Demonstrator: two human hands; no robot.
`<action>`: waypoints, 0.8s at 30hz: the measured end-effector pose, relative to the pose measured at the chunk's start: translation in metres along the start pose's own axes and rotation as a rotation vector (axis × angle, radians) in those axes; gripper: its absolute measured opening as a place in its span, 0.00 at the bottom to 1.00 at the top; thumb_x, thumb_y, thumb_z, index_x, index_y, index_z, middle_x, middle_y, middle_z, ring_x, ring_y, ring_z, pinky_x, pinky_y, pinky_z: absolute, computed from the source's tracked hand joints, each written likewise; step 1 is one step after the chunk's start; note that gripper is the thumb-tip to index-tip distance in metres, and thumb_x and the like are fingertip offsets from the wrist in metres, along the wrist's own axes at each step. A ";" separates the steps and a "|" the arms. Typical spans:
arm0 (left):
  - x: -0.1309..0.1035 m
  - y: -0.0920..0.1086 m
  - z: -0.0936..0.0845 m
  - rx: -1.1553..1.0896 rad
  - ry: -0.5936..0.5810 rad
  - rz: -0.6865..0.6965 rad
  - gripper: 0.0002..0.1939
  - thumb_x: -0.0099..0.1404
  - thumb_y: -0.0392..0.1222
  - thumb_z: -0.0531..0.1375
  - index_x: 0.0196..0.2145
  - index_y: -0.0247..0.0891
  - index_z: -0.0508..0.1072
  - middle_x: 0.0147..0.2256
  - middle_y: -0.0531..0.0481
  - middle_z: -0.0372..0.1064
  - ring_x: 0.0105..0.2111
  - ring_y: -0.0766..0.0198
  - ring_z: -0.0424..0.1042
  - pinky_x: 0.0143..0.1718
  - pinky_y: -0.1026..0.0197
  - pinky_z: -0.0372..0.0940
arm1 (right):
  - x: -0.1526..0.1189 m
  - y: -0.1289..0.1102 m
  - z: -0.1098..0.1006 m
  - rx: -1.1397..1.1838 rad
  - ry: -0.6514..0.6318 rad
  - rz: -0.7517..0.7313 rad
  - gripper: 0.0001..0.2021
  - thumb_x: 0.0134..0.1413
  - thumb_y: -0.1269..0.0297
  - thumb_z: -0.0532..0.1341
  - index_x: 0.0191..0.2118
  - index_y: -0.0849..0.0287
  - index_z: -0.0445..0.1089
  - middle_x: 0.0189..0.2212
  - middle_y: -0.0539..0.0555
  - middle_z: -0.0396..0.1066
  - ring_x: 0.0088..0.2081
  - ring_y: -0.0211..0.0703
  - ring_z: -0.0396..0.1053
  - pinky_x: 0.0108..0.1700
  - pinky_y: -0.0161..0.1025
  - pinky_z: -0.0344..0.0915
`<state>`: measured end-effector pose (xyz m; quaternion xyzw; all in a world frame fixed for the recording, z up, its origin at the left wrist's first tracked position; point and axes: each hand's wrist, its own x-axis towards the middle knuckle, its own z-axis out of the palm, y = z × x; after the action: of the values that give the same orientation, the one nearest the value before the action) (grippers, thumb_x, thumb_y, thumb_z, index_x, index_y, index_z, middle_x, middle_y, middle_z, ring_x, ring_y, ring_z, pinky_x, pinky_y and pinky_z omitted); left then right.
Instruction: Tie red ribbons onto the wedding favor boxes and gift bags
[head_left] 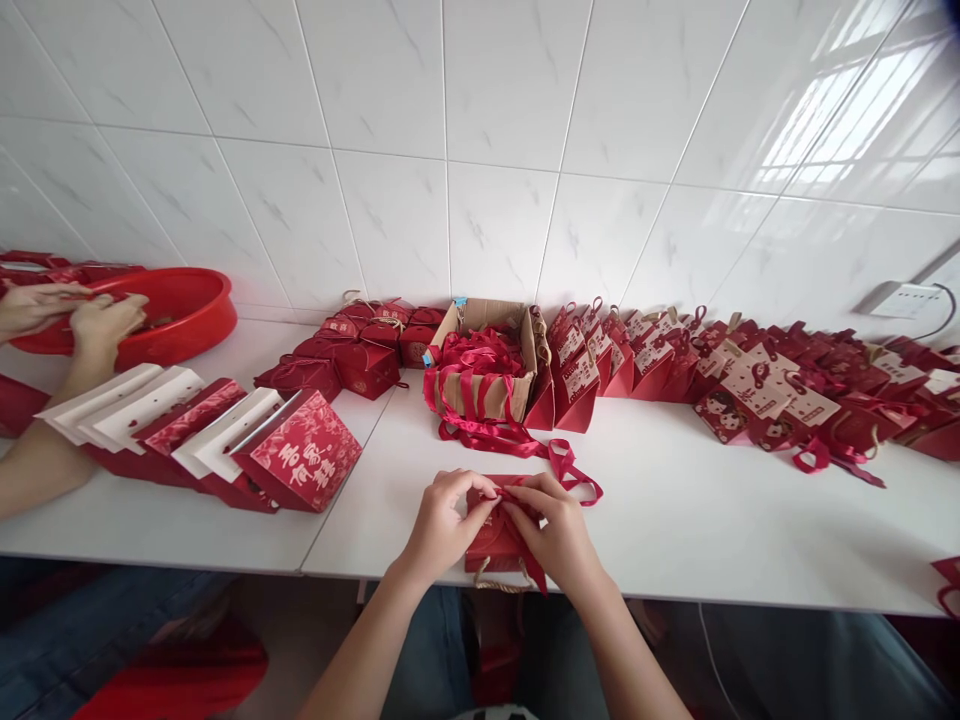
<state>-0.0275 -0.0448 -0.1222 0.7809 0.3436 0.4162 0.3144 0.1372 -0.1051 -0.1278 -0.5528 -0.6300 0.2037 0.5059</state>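
Observation:
A red gift box [486, 552] lies at the table's front edge, with a twisted rope handle [501, 585] hanging toward me. Over its top, my left hand [444, 515] pinches a red ribbon [534, 568] between thumb and forefinger. My right hand [553, 520] meets it from the other side, its fingers also closed on the ribbon. One ribbon end hangs down the box's front. Behind the hands, a cardboard carton [481, 396] holds a heap of red ribbons [480, 352], and some strands trail onto the table.
Open red boxes [311, 450] stand in a row at left, beside another person's arms over a red basin [176, 330]. Tied boxes [367, 368] sit behind. Many red bags [577, 385] line the tiled wall at right, near a power strip [904, 300].

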 end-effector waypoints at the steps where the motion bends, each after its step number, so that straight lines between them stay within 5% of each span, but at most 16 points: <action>1: 0.000 -0.001 0.000 -0.008 0.011 0.002 0.04 0.61 0.33 0.60 0.30 0.41 0.72 0.33 0.52 0.76 0.36 0.61 0.73 0.43 0.58 0.64 | -0.001 0.002 0.000 -0.016 0.020 0.007 0.10 0.58 0.68 0.58 0.42 0.56 0.77 0.35 0.57 0.69 0.33 0.43 0.69 0.37 0.41 0.69; 6: 0.001 -0.005 0.006 -0.077 0.055 -0.001 0.07 0.60 0.29 0.59 0.30 0.40 0.72 0.34 0.51 0.78 0.37 0.62 0.77 0.41 0.62 0.68 | -0.002 0.008 0.002 -0.056 0.074 0.051 0.08 0.58 0.65 0.59 0.35 0.56 0.77 0.44 0.61 0.68 0.48 0.55 0.66 0.51 0.54 0.65; 12: 0.002 -0.002 0.014 -0.143 0.048 0.000 0.07 0.62 0.31 0.58 0.28 0.39 0.71 0.33 0.51 0.78 0.37 0.63 0.78 0.39 0.64 0.71 | -0.002 0.009 0.003 0.142 -0.138 0.204 0.10 0.59 0.60 0.59 0.30 0.57 0.72 0.64 0.60 0.55 0.66 0.57 0.48 0.64 0.58 0.48; 18: 0.000 0.002 0.013 -0.116 0.080 0.017 0.08 0.65 0.36 0.58 0.43 0.40 0.67 0.39 0.48 0.72 0.38 0.63 0.75 0.41 0.61 0.72 | -0.006 0.010 0.010 0.260 -0.074 0.257 0.12 0.57 0.54 0.60 0.32 0.57 0.75 0.65 0.60 0.54 0.65 0.57 0.53 0.64 0.56 0.51; 24: -0.014 0.003 0.003 0.006 0.079 0.115 0.02 0.63 0.35 0.60 0.35 0.40 0.70 0.36 0.48 0.70 0.41 0.58 0.70 0.45 0.54 0.68 | -0.008 0.005 0.013 0.234 -0.050 0.273 0.14 0.57 0.51 0.60 0.32 0.56 0.76 0.63 0.58 0.58 0.63 0.58 0.55 0.62 0.56 0.53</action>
<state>-0.0302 -0.0578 -0.1271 0.7832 0.3115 0.4631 0.2739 0.1276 -0.1062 -0.1407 -0.5655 -0.5335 0.3559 0.5186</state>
